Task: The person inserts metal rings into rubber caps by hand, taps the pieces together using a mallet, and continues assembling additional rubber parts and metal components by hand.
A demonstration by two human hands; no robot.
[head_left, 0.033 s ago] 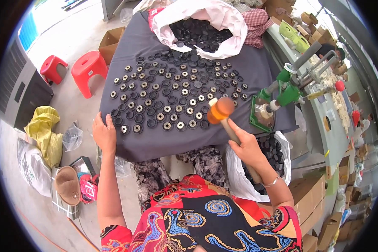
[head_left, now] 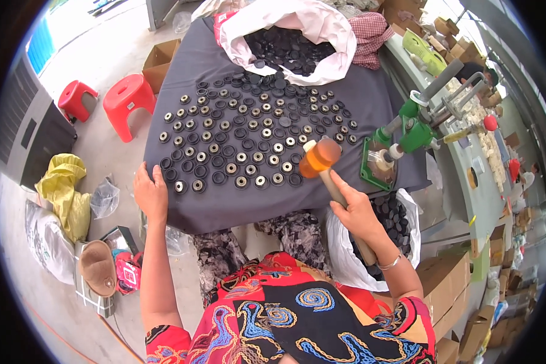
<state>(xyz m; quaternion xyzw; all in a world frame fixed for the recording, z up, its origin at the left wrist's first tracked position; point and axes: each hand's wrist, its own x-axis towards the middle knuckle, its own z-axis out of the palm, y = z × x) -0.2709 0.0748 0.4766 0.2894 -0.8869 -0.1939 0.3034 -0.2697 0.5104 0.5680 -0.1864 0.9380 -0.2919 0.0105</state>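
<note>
Table [head_left: 370, 100], draped in dark cloth [head_left: 239, 212] that hangs loose along the near edge; a snag or tug there could, I judge, drag the whole layout out of order. Bag [head_left: 341, 54], white, open at the far side and full of black discs [head_left: 282, 51], others lying before its mouth; a hard jolt might slide more forward. Sack [head_left: 341, 249], also white and open, low at the person's right; anything knocked off the near edge there could drop in and mix with its dark contents. Press [head_left: 414, 134], green, at the table's right edge; a wide swing rightward risks clipping it. Mallet [head_left: 320, 159], amber head over the near right of the layout, height above it unclear; an off-centre blow would probably scatter neighbours, spacing being tight. Right hand [head_left: 359, 213] wrapped round its handle; a slack grip might let the head twist. Left hand [head_left: 151, 195] loosely spread on the table's left edge, nothing seen in it, well apart from the head; leaning there could pull the covering. Rings [head_left: 219, 178], black, in ragged rows across the top, some bare, some bearing cores [head_left: 242, 181] of pale metal; a core seated crooked could jam if struck, though tilt cannot be told.
</note>
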